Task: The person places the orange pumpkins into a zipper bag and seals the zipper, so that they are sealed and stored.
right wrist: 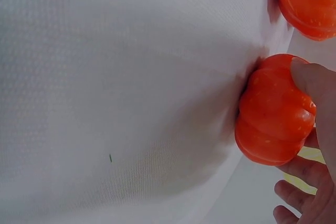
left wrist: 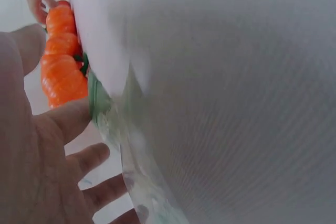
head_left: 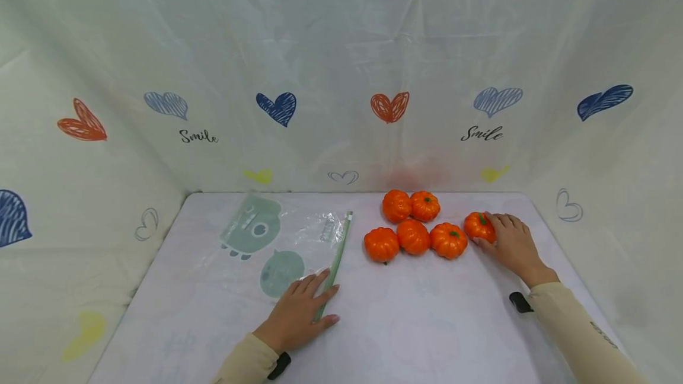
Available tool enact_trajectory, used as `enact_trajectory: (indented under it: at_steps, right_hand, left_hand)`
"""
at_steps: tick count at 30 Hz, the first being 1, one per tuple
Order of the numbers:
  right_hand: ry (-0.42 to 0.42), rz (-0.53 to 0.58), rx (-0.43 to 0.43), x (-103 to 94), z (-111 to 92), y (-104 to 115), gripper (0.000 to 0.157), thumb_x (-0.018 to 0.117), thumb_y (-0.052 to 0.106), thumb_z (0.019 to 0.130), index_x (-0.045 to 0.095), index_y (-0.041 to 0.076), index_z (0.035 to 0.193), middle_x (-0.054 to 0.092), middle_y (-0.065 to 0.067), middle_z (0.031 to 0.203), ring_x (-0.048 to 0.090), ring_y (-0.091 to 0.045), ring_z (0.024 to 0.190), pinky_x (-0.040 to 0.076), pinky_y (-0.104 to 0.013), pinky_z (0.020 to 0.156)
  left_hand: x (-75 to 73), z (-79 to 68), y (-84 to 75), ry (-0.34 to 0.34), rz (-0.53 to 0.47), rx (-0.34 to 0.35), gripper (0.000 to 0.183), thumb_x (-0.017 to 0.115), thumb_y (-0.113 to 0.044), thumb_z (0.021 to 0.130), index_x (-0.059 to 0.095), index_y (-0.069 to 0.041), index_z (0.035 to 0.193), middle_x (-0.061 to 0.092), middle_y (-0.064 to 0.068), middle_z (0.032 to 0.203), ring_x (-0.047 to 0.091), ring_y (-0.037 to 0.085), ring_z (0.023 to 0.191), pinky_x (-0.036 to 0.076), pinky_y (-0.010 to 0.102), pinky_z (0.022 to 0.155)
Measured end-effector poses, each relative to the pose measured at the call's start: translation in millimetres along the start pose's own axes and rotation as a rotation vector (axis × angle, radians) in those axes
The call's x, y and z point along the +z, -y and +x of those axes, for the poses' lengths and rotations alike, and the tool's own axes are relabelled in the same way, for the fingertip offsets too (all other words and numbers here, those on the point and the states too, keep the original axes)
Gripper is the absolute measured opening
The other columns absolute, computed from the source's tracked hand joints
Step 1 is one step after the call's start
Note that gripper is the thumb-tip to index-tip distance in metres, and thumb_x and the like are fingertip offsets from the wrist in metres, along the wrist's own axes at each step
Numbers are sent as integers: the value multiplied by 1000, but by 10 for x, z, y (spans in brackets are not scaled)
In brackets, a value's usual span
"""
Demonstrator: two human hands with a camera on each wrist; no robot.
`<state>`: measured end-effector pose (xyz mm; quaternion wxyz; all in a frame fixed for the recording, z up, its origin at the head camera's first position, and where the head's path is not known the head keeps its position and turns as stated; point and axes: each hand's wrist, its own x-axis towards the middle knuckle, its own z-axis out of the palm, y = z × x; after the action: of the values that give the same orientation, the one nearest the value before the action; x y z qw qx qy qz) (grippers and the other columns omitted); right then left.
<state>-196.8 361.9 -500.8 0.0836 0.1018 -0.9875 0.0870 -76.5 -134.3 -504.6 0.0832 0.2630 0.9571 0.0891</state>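
Observation:
My left hand [head_left: 297, 317] rests with fingers spread and extended over the near end of a clear plastic zip bag [head_left: 283, 271]. The bag lies flat on the left of the table, with pale green cartoon prints and a green zip edge [head_left: 340, 248] running along its right side. In the left wrist view the fingertips touch the bag's edge. At the right, my right hand [head_left: 513, 248] holds a small orange pumpkin [head_left: 478, 227] with a green stem. The right wrist view shows the thumb on one side of that pumpkin [right wrist: 275, 111] and fingers on the other.
Several more small pumpkins [head_left: 414, 237] sit close together in two rows right of the bag. The white table [head_left: 421, 325] is bordered by a hanging cloth [head_left: 331, 153] with printed hearts at the back and sides. Each wrist wears a black strap.

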Motion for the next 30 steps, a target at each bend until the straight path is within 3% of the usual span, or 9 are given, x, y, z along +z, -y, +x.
enact_trajectory:
  at_steps: [6,12,17,22,30]
  right_hand:
    - [12,-7,6,-22,15,12,77,83,27,90,49,-14,145,54,-41,135,43,-60,130,32,-77,110]
    - [25,-6,14,-32,9,18,78,84,28,90,48,-15,145,53,-41,136,43,-61,128,33,-78,109]
    - [22,12,14,-35,4,29,77,83,27,90,48,-16,145,52,-42,135,42,-61,128,34,-78,108]
    - [15,10,10,-20,3,25,77,83,26,90,48,-16,144,53,-42,134,43,-61,127,34,-78,108]
    - [20,23,23,-13,5,19,78,84,26,90,48,-16,145,52,-42,135,41,-62,128,33,-78,109]
  left_hand:
    - [20,3,-5,-81,-46,-22,58,56,-53,107,62,-11,147,50,14,158,52,33,140,50,54,109]
    - [3,8,-31,-186,-90,-28,42,61,-30,108,66,-1,137,63,18,142,60,34,131,54,52,104]
    - [19,21,-59,-317,28,-35,26,69,-14,101,73,-3,125,71,10,127,67,27,116,58,46,92]
    - [64,53,-72,-447,117,-53,24,81,-7,89,78,-6,113,75,5,115,69,24,103,57,43,81]
    - [47,59,-113,-479,139,-130,32,87,-7,80,79,-3,111,75,6,113,69,26,101,56,45,88]
